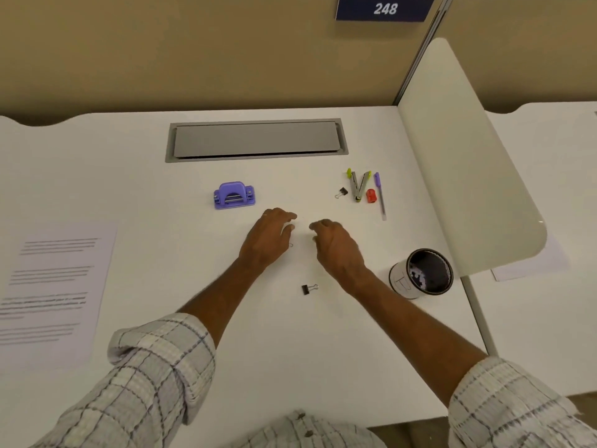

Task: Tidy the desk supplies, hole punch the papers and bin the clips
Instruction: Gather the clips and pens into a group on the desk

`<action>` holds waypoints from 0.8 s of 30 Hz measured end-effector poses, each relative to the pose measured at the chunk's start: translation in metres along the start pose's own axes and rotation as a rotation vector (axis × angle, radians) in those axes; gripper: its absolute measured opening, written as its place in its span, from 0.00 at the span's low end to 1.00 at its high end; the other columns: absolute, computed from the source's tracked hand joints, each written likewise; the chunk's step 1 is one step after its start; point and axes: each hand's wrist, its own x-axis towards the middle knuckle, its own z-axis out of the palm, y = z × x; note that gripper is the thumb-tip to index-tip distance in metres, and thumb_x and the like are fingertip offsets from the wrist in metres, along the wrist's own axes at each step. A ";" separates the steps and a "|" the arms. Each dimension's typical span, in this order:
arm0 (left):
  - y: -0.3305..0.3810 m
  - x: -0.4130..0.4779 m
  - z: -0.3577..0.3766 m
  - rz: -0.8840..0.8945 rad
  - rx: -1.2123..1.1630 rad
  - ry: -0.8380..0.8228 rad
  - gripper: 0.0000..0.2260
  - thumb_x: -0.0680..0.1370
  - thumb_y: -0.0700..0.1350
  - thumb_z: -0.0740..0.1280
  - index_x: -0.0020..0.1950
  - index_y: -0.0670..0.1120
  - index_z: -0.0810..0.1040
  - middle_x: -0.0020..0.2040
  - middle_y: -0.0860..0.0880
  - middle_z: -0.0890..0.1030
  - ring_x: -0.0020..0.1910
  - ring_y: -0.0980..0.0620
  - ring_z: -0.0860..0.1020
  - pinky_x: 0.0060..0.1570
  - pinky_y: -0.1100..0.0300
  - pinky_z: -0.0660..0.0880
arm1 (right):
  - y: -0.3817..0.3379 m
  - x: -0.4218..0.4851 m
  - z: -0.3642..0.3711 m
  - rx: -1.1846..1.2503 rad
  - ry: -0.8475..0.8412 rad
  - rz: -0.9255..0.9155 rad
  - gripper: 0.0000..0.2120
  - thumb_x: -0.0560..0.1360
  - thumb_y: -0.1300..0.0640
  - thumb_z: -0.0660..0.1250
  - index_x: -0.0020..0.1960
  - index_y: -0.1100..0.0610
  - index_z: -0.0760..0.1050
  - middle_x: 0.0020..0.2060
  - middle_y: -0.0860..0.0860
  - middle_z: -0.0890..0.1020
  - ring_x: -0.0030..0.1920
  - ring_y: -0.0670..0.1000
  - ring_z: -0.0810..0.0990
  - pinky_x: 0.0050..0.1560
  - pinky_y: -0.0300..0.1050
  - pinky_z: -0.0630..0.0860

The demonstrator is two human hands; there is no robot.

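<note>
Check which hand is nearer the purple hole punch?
Left. The left hand sits just below-right of the purple hole punch; the right hand is farther right, past the left.

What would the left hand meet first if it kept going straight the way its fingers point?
Probably nothing soon: the left hand points up and right, between the purple hole punch and the small binder clip, across bare desk. Its height above the desk is unclear.

White desk (129, 176): punch (234, 195), papers (51, 286), clips (309, 289)
</note>
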 end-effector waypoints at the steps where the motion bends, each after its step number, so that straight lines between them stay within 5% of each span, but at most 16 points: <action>1: -0.007 -0.009 -0.002 -0.008 0.003 0.018 0.16 0.86 0.45 0.62 0.74 0.45 0.76 0.73 0.45 0.78 0.73 0.45 0.74 0.75 0.53 0.68 | -0.004 -0.011 0.005 0.009 -0.007 -0.012 0.16 0.83 0.61 0.59 0.69 0.59 0.74 0.64 0.55 0.79 0.63 0.57 0.77 0.57 0.54 0.79; 9: -0.054 -0.077 -0.002 -0.026 0.034 0.033 0.17 0.86 0.46 0.63 0.74 0.43 0.76 0.72 0.45 0.78 0.73 0.46 0.73 0.75 0.53 0.69 | -0.015 -0.087 0.044 -0.108 -0.044 -0.266 0.16 0.82 0.54 0.65 0.66 0.63 0.76 0.65 0.58 0.79 0.63 0.59 0.79 0.54 0.52 0.82; 17: -0.059 -0.103 0.001 0.001 -0.014 0.077 0.16 0.84 0.43 0.65 0.72 0.42 0.78 0.68 0.46 0.79 0.70 0.46 0.73 0.71 0.56 0.70 | -0.011 -0.121 0.054 -0.113 0.014 -0.243 0.29 0.68 0.76 0.70 0.67 0.61 0.76 0.67 0.56 0.78 0.66 0.57 0.78 0.49 0.47 0.84; 24: -0.073 -0.122 0.000 -0.008 -0.006 0.133 0.15 0.84 0.40 0.64 0.70 0.43 0.80 0.65 0.48 0.81 0.67 0.48 0.75 0.68 0.59 0.71 | -0.019 -0.114 0.050 -0.102 0.059 -0.186 0.20 0.68 0.72 0.73 0.57 0.57 0.80 0.52 0.51 0.82 0.46 0.54 0.81 0.44 0.44 0.77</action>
